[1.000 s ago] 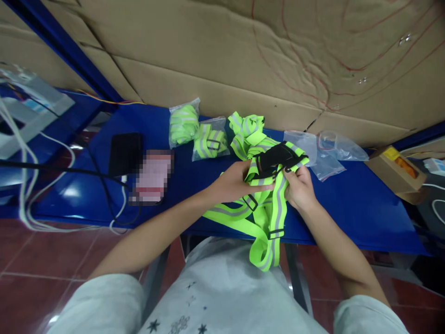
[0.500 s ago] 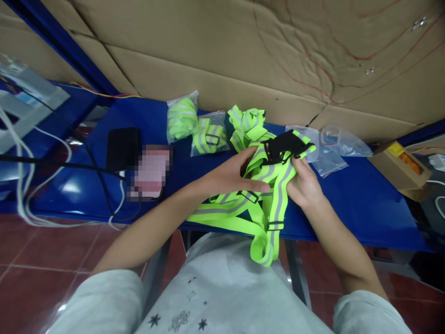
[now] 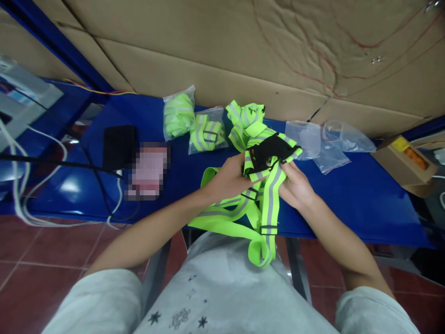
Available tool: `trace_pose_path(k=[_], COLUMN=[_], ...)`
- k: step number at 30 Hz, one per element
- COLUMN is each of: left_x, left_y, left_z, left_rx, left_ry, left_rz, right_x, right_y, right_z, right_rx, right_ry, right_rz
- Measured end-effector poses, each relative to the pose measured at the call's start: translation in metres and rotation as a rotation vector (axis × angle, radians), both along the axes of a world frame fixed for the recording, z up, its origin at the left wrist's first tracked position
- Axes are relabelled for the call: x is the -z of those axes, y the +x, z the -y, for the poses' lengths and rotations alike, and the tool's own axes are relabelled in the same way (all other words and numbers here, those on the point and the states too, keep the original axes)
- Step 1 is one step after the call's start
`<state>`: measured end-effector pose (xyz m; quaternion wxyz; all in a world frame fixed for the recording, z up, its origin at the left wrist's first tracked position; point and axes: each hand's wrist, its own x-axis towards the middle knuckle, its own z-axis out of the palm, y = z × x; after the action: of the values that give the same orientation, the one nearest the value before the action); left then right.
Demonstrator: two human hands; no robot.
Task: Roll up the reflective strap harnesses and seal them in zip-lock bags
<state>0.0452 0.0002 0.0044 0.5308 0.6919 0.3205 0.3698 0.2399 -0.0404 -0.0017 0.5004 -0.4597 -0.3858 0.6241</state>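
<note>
Both my hands hold a neon green reflective strap harness (image 3: 267, 204) with grey stripes and a black patch at its top. My left hand (image 3: 227, 178) is closed on the folded straps just left of the black patch. My right hand (image 3: 295, 185) grips the right side, fingers curled on the strap below the patch. Loose loops of the harness hang over the front edge of the blue table (image 3: 347, 204) toward my lap. Another loose green harness (image 3: 245, 118) lies bunched on the table just behind my hands.
Two bagged green harnesses (image 3: 179, 116) (image 3: 206, 134) lie at the back left. Empty clear bags (image 3: 320, 144) lie at the right. A black device (image 3: 118, 146) with cables and a blurred pink item (image 3: 148, 171) sit left. A small cardboard box (image 3: 405, 157) stands far right, before a cardboard wall.
My left hand opened flat over the straps, then closed on them again near the black patch. The bundle moved slightly left and nearer, and a strap loop now sticks out at the left.
</note>
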Motion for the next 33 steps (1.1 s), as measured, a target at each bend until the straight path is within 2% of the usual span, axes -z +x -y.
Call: trace_pose_path(k=[4, 7, 10, 14, 19, 21, 23, 26, 29, 31, 33], left_x=[0.0, -0.002, -0.005, -0.011, -0.019, -0.02, -0.019, -0.016, -0.012, -0.008, -0.004], left_y=[0.001, 0.001, -0.001, -0.005, -0.008, -0.006, -0.002, 0.001, 0.003, 0.003, 0.003], left_z=[-0.003, -0.003, -0.004, -0.008, -0.007, -0.004, -0.001, 0.001, 0.001, 0.001, 0.0], left_rx=[0.003, -0.063, -0.047, 0.025, 0.182, 0.204, 0.197, 0.096, 0.033, 0.076, 0.111], left_ry=[-0.1, -0.199, -0.27, -0.402, -0.584, -0.564, -0.467, -0.278, -0.153, -0.15, -0.213], left_rz=[0.225, 0.308, 0.253, 0.324, 0.355, 0.339, 0.257, 0.132, 0.148, 0.181, 0.212], right_x=[0.004, 0.007, 0.003, -0.012, -0.025, -0.024, -0.02, -0.011, -0.003, -0.001, -0.002], right_y=[0.003, 0.002, 0.0, 0.002, 0.004, 0.001, -0.003, -0.01, -0.018, -0.021, -0.019], right_z=[0.004, 0.004, 0.001, -0.004, -0.002, 0.0, 0.002, 0.003, 0.005, 0.006, 0.006], right_rx=[0.098, 0.057, -0.013, 0.004, -0.142, -0.139, -0.099, -0.018, -0.019, -0.03, -0.017], right_ry=[0.11, 0.143, 0.132, 0.064, -0.005, -0.004, 0.011, 0.022, 0.042, 0.11, 0.219], right_rz=[0.175, 0.221, 0.174, 0.072, -0.116, -0.145, -0.096, 0.019, 0.107, 0.226, 0.387])
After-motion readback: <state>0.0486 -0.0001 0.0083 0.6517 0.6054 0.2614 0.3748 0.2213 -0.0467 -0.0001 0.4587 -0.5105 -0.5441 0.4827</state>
